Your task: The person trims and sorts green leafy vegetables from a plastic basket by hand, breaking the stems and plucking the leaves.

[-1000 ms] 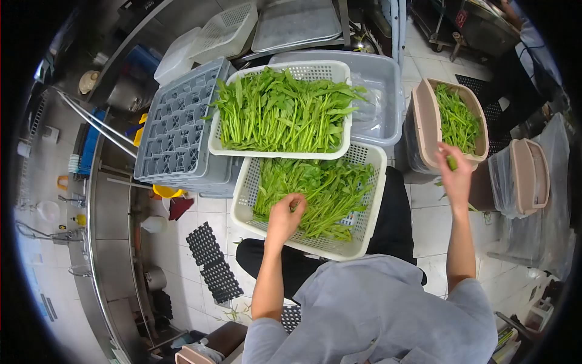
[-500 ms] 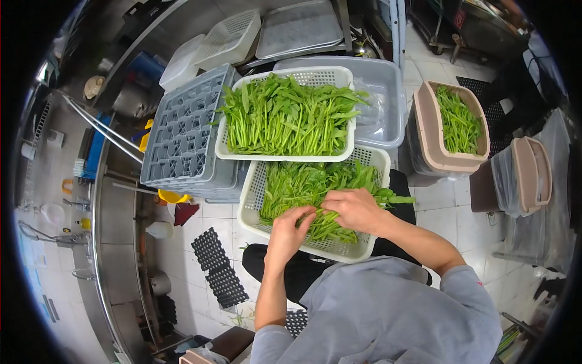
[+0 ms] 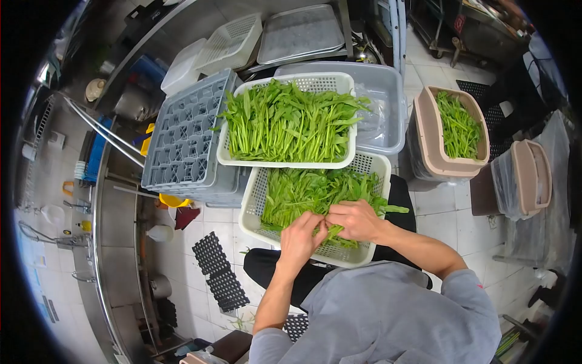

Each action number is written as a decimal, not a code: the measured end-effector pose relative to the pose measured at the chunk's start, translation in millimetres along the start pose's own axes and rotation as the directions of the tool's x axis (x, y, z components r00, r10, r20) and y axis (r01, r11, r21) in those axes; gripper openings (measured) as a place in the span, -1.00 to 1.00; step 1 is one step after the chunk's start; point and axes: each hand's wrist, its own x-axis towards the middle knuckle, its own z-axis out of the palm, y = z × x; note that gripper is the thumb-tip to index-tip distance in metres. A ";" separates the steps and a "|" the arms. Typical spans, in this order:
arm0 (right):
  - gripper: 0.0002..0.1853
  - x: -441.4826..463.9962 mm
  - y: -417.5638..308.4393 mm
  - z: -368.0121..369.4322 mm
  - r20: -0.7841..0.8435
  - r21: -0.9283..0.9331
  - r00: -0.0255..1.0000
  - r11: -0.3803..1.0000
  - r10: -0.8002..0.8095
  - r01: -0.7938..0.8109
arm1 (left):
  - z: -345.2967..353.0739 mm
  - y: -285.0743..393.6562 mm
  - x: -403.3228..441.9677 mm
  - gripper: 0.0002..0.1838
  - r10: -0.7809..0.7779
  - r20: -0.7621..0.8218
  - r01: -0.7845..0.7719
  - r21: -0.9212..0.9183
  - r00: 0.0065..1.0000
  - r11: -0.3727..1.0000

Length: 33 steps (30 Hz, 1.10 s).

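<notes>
My left hand and my right hand are close together over the front of the lower white basket. My right hand is closed around stalks of water spinach, and a stalk end sticks out on its right side. The fingers of my left hand pinch at the same greens, close to the right fingertips. Loose water spinach fills much of the lower basket. Behind it, the upper white basket holds a heap of water spinach, laid mostly with stems toward me.
Grey glass racks are stacked at the left. A grey plastic tub sits behind the upper basket. On the right, a beige-rimmed bin holds cut greens, with another lined bin beside it. A black mat lies on the tiled floor.
Both hands have shifted slightly down and right, staying together on the stalks. The stalk end at the right has dropped a little. The view has tilted slightly.
</notes>
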 end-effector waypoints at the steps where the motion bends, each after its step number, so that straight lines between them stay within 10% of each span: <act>1: -0.74 -1.2 0.3 0.9 -0.007 0.001 1.000 1.000 0.002 -0.002 | -0.9 2.8 1.6 -0.89 0.005 0.004 -0.005 0.004 1.000 1.000; 11: -0.79 -36.7 6.1 -0.4 -0.441 0.300 0.870 0.950 0.220 -0.088 | 0.9 31.2 48.0 -0.89 -0.151 -0.147 0.101 -0.304 0.977 0.947; 15: -0.84 -43.9 1.3 -7.4 -0.475 0.518 0.757 0.838 0.449 -0.172 | -16.1 105.9 99.2 -0.78 0.191 -0.520 -0.465 -0.470 0.833 0.750; 19: -0.83 -46.9 -2.0 -11.2 -0.560 0.541 0.692 0.834 0.456 -0.112 | 8.8 199.0 170.9 -0.72 0.307 -0.626 -0.661 -0.470 0.717 0.585; 25: -0.82 -60.1 14.4 -43.9 -0.437 0.706 0.537 0.645 0.722 -0.292 | 64.5 205.1 220.9 -0.56 0.576 0.021 -0.549 -0.273 0.818 0.790; 29: -0.79 -72.6 35.3 -74.5 -0.150 0.963 0.405 0.226 0.902 -0.146 | 43.4 121.8 188.3 -0.69 0.278 0.389 0.068 -0.678 0.879 0.732; 33: -0.75 -66.9 44.6 -88.5 -0.159 0.976 0.467 0.208 0.870 -0.056 | 28.5 63.4 144.4 -0.69 0.126 0.513 0.272 -0.629 0.849 0.728</act>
